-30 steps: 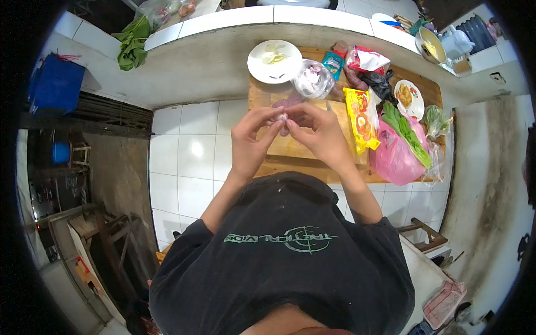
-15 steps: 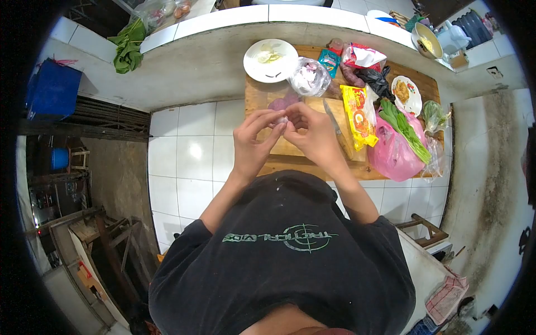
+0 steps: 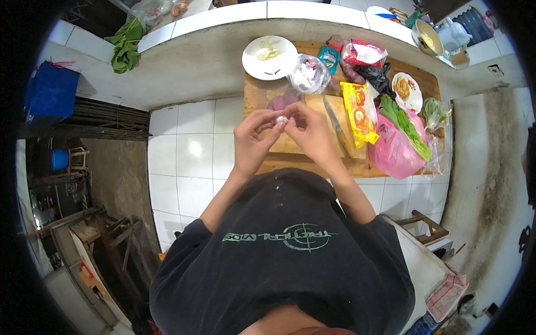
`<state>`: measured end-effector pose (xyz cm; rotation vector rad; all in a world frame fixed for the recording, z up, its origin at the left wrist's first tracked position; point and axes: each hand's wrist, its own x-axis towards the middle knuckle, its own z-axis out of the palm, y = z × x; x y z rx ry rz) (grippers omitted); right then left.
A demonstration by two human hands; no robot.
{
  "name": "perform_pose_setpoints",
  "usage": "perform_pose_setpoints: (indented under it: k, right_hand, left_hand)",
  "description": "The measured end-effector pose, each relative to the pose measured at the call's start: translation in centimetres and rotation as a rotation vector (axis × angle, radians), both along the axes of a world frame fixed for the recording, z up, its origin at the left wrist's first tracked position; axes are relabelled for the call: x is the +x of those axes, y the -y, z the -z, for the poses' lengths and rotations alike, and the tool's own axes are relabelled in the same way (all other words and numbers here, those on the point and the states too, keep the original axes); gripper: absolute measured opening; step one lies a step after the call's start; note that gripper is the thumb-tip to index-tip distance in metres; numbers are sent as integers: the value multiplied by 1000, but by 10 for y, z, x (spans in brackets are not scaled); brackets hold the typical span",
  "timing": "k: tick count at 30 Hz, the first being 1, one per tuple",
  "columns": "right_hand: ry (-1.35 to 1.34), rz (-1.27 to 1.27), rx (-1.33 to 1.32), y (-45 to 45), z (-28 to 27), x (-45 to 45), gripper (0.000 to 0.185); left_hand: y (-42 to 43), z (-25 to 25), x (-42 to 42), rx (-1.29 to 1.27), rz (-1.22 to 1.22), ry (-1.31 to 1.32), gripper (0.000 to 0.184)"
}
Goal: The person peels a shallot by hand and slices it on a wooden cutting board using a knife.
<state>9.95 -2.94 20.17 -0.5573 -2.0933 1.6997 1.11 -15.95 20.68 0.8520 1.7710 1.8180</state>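
Observation:
My left hand (image 3: 252, 139) and my right hand (image 3: 310, 133) meet over the cutting board (image 3: 316, 120), fingertips pinched on a small whitish-pink garlic clove (image 3: 281, 120). Just beyond my fingers are purplish round items (image 3: 283, 100), partly hidden. To the right of my right hand, a knife (image 3: 335, 121) lies on the board. Behind the board sits a clear plastic bag (image 3: 309, 74) with white and purple pieces inside. At the table's far left corner, a white plate (image 3: 270, 70) holds pale pieces and a few dark bits.
A yellow packet (image 3: 359, 114) lies beside the board. Further right are a pink plastic bag (image 3: 395, 151) with leafy greens (image 3: 405, 128) on top, a black bag (image 3: 377, 81) and a flowered plate (image 3: 414, 99) with brownish food. A tiled ledge (image 3: 318, 13) runs behind the wooden table (image 3: 258, 88).
My fingers have shifted slightly around the garlic clove, and more of it shows between them. The view has tilted a little; the items on the table stay in place.

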Motion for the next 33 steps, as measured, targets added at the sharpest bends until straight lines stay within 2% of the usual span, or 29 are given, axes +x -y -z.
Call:
perform_pose_setpoints:
  k: [2, 5, 7, 11, 15, 19, 26, 33]
  right_hand:
    - [25, -11, -26, -5, 3, 2, 16]
    - [-26, -2, -233, -4, -6, 6, 15]
    - [-66, -8, -283, -2, -13, 7, 15]
    - [-34, 0, -321, 0, -14, 10, 16]
    - [-93, 39, -243, 7, -15, 9, 13]
    - [-112, 73, -131, 8, -12, 10, 10]
    - [-13, 103, 120, 5, -20, 11, 12]
    - [47, 41, 200, 2, -26, 11, 13]
  left_hand:
    - [-1, -2, 3, -1, -9, 14, 24]
    - [-3, -2, 6, 32, -55, 70, 24]
    - [-4, -5, 4, 39, -65, 188, 26]
    - [-4, -2, 3, 53, -73, 207, 27]
    - [-4, 0, 6, 81, -96, 130, 26]
    - [-4, 4, 8, 112, -100, -78, 28]
    - [-6, 7, 11, 105, -75, -36, 26]
    - [-3, 3, 6, 71, 14, 100, 25]
